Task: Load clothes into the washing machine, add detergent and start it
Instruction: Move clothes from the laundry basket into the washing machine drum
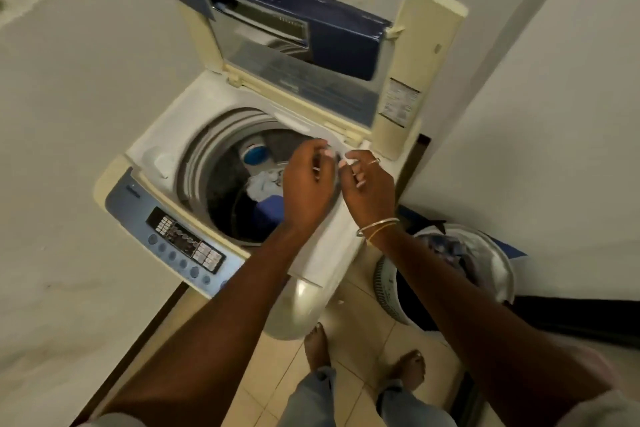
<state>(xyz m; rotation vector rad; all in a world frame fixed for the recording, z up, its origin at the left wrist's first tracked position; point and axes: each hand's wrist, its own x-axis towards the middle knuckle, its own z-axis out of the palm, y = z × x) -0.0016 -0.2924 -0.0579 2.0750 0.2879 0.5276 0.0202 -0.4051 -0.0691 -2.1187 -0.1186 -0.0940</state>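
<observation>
Washing machine (pixel 162 149): top-loader, standing in a corner between pale walls.
Lid (pixel 277 10): raised, leaning back toward the wall.
Drum (pixel 204 163): open to view; clothes (pixel 265 185) lie at the bottom, white and blue pieces on dark ones.
Control panel (pixel 183 239): on the front edge of the machine, nearest the person.
Left hand (pixel 306 184): above the right side of the drum, fingers curled, tips drawn together.
Right hand (pixel 369 184): just beside the left, over the drum's right rim, fingers curled; bangles on the wrist.
Grasp: fingertips of both hands nearly meet; blurred, cannot tell whether they pinch anything.
Laundry basket (pixel 382 282): on the floor right of the machine, with fabric inside.
</observation>
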